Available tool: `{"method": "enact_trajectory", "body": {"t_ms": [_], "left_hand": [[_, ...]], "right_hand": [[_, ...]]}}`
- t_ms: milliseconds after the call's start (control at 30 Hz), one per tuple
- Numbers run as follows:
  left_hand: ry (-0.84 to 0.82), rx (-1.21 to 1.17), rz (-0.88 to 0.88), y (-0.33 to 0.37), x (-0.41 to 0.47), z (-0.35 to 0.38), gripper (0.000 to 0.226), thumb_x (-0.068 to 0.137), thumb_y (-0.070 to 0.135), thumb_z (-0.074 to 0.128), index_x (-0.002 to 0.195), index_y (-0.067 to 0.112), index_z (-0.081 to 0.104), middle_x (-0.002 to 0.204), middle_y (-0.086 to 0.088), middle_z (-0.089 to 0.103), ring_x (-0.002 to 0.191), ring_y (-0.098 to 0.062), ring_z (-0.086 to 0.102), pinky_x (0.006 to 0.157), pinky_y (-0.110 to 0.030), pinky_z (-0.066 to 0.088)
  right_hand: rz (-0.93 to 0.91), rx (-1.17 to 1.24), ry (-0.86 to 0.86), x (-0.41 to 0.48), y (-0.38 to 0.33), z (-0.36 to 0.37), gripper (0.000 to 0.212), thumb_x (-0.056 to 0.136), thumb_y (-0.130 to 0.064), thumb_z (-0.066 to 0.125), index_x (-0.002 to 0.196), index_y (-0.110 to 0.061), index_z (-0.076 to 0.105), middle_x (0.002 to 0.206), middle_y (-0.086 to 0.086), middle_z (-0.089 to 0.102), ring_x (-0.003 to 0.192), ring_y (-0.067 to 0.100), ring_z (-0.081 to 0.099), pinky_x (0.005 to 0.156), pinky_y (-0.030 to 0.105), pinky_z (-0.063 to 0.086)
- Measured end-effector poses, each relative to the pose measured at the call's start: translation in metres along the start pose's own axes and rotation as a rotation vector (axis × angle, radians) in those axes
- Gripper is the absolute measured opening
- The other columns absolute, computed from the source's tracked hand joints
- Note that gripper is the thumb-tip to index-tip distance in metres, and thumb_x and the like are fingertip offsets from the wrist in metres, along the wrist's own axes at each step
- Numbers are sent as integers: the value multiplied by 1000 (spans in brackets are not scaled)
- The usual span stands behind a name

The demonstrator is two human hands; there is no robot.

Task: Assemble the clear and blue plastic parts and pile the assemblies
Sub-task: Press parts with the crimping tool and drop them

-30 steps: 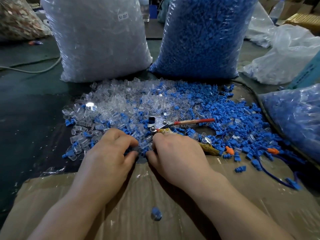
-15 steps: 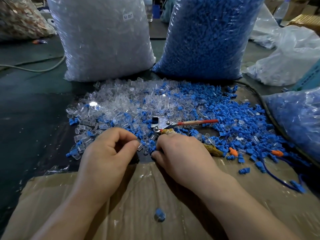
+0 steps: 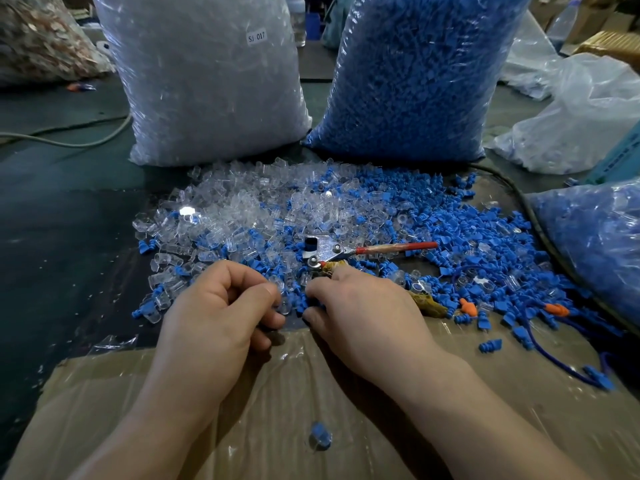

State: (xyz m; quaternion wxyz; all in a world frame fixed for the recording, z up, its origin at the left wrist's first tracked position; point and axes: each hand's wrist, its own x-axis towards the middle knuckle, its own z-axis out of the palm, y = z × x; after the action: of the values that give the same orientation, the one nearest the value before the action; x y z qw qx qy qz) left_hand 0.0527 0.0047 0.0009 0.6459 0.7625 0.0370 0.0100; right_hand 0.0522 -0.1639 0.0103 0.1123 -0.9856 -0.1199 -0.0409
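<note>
L hand (image 3: 221,313) curled, thumb tip to forefinger, at near edge of the mixed pile; R hand (image 3: 363,313) beside it, fingers tucked under. Can't tell what either holds. Pile: clear parts (image 3: 242,206) left, blue parts (image 3: 450,220) right. Behind, bag of clear parts (image 3: 207,91) w/ white sticker (image 3: 256,37) reading "SJ 017". One blue-clear assembly (image 3: 320,434) alone on cardboard (image 3: 363,393).

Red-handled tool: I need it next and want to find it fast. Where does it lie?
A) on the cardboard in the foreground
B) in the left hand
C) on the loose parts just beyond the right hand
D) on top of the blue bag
C: the red-handled tool lies on the mixed clear and blue loose parts, just beyond the right hand, its red handle pointing right.
</note>
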Motion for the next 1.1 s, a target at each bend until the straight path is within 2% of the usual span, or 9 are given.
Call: {"method": "enact_trajectory", "body": {"t_ms": [167, 300, 433, 533, 633, 867, 967, 1033, 1100], "left_hand": [[-39, 74, 49, 2, -6, 5, 17, 89, 24, 69, 76, 33, 70, 68, 2, 75, 55, -6, 68, 47, -11, 47], [-21, -4, 74, 1, -5, 3, 14, 89, 21, 70, 79, 30, 71, 67, -5, 73, 51, -10, 66, 46, -15, 49], [-70, -191, 7, 2, -5, 3, 16, 88, 16, 73, 85, 31, 74, 70, -12, 73, 51, -16, 65, 45, -21, 51], [-126, -234, -5, 2, -6, 2, 18, 79, 25, 73, 93, 35, 75, 72, -10, 72, 56, -18, 67, 48, -26, 54], [-145, -193, -9, -1, -7, 3, 17, 88, 18, 71, 92, 33, 75, 69, -9, 71, 54, -20, 66, 49, -31, 54], [-187, -207, -53, 3, -9, 5, 17, 93, 11, 67, 87, 24, 74, 65, -12, 68, 51, -22, 61, 48, -31, 51], [-249, -300, -112, 6, -8, 1, 8, 83, 13, 71, 84, 20, 75, 64, -13, 65, 50, -21, 59, 45, -31, 50], [-290, -356, -150, 9, -8, -2, 14, 71, 21, 74, 84, 18, 75, 63, -14, 64, 49, -21, 57, 46, -31, 51], [-283, -336, -135, 9, -8, -1, 11, 74, 13, 75, 84, 19, 74, 64, -13, 64, 50, -22, 58, 45, -31, 51]], "right_hand": [[8, 27, 8, -1, 1, -1, 12, 96, -27, 49, 100, -27, 60, 92, -3, 53, 81, 24, 58, 61, 35, 41], [31, 150, -1, -3, 8, -10, 10, 97, -33, 48, 95, -27, 56, 94, -6, 56, 89, 18, 54, 73, 35, 43], [143, 556, 64, -9, 10, -21, 14, 93, -39, 60, 83, -30, 61, 75, -10, 64, 70, 5, 58, 59, 25, 45], [169, 779, 72, -14, 4, -22, 10, 92, -40, 64, 84, -34, 61, 70, -10, 67, 61, 8, 62, 61, 34, 54], [104, 869, 107, -16, -2, -19, 5, 91, -33, 67, 88, -33, 63, 68, -8, 67, 58, 8, 64, 59, 33, 54], [-169, 486, 261, -17, -5, -12, 10, 94, -24, 56, 98, -26, 66, 91, -12, 60, 84, 6, 57, 72, 33, 48], [-215, 474, 306, -17, -4, -10, 12, 94, -20, 59, 100, -19, 69, 97, -6, 61, 88, 13, 59, 73, 38, 50], [-252, 435, 347, -16, -4, -11, 11, 93, -18, 62, 100, -16, 71, 98, -6, 63, 93, 14, 57, 77, 36, 49], [-290, 392, 358, -15, -3, -14, 14, 92, -17, 63, 103, -15, 71, 103, -5, 64, 99, 17, 55, 83, 35, 48]]}}
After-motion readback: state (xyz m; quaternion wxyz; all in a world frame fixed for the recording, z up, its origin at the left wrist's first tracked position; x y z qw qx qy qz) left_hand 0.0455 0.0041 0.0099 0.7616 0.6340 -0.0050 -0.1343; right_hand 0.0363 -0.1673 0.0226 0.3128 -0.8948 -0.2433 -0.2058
